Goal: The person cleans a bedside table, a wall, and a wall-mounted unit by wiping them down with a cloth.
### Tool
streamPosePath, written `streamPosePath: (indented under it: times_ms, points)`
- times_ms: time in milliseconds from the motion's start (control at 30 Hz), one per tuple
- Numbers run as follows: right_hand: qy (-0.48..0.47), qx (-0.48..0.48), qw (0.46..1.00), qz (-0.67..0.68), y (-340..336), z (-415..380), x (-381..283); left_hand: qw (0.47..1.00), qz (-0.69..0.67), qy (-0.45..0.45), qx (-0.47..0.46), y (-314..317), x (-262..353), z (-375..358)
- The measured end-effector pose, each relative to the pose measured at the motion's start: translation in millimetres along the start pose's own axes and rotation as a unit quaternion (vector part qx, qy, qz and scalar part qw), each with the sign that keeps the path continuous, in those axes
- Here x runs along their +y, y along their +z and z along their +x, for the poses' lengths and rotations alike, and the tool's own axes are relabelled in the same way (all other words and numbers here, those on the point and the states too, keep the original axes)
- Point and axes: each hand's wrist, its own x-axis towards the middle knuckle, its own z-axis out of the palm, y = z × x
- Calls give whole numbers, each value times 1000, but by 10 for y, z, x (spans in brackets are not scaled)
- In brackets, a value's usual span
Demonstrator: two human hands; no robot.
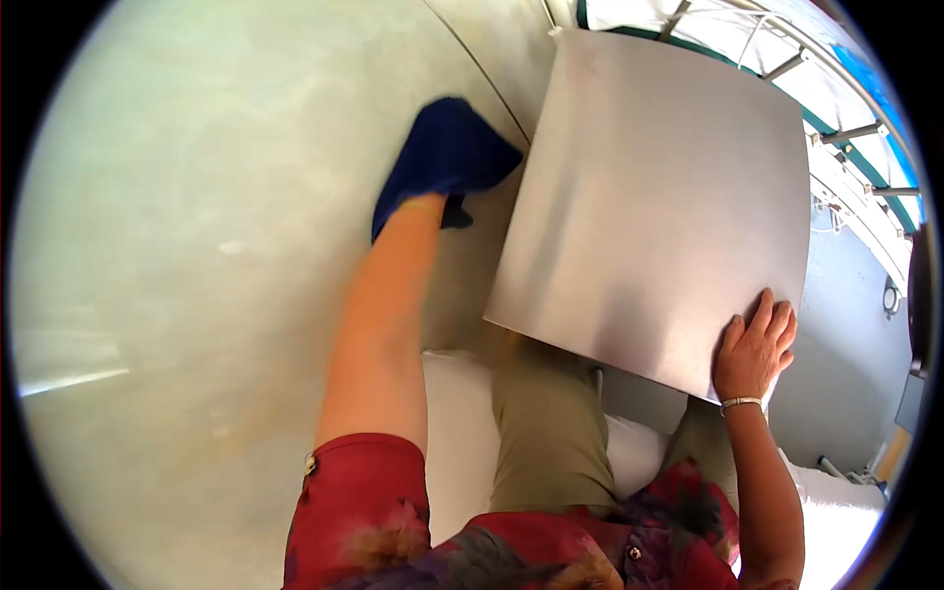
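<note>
My left arm reaches out to the left of a metal tabletop. A dark blue cloth [442,147] covers my left hand [421,204], so only the wrist end shows and the fingers are hidden in the folds. The cloth hangs beside the tabletop's left edge, over a pale greenish-grey surface. My right hand [757,344] lies open on the near right corner of the brushed metal tabletop [659,187], its fingers a little apart and nothing held. A thin bracelet [740,402] circles the right wrist.
Behind the tabletop at the right runs a metal rail frame [851,133] with white and blue material. My legs in olive trousers [551,428] are under the near edge, above a white seat [457,403]. A dark line [482,71] crosses the pale surface [197,295].
</note>
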Motion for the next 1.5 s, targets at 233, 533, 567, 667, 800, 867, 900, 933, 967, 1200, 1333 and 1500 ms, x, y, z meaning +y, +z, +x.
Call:
streamPosePath:
  times_ms: [233,533,567,667,800,867,900,933,967,1200,1333,1500]
  points:
    - [0,-7,1000,1,-55,8,-32,989,-30,56,-135,478,328,-1043]
    - [24,-26,999,3,-145,28,-92,996,-53,44,62,-622,53,-1745]
    - [27,-32,999,4,-153,29,-94,994,-29,44,98,-910,-38,-1759]
    - [31,-41,999,8,-175,39,-102,977,47,32,206,-1649,-339,-1769]
    - [30,-35,999,12,-176,26,-103,945,128,21,302,-2310,-718,-1556]
    - [29,-37,999,10,-169,27,-105,935,148,24,321,-2387,-804,-1333]
    - [29,-39,999,5,-161,30,-97,933,153,28,325,-2377,-828,-1193]
    - [30,-40,999,0,-147,36,-84,931,157,31,329,-2333,-848,-1036]
    - [28,-33,999,0,-129,41,-78,931,157,33,328,-2258,-849,-865]
    - [6,-12,1000,-24,-37,44,-46,957,111,38,265,-1095,-666,157]
    - [-4,-23,999,-36,-77,46,-50,978,69,33,196,-240,-466,430]
    - [-32,-16,999,-20,-66,49,-27,995,15,24,94,760,-156,443]
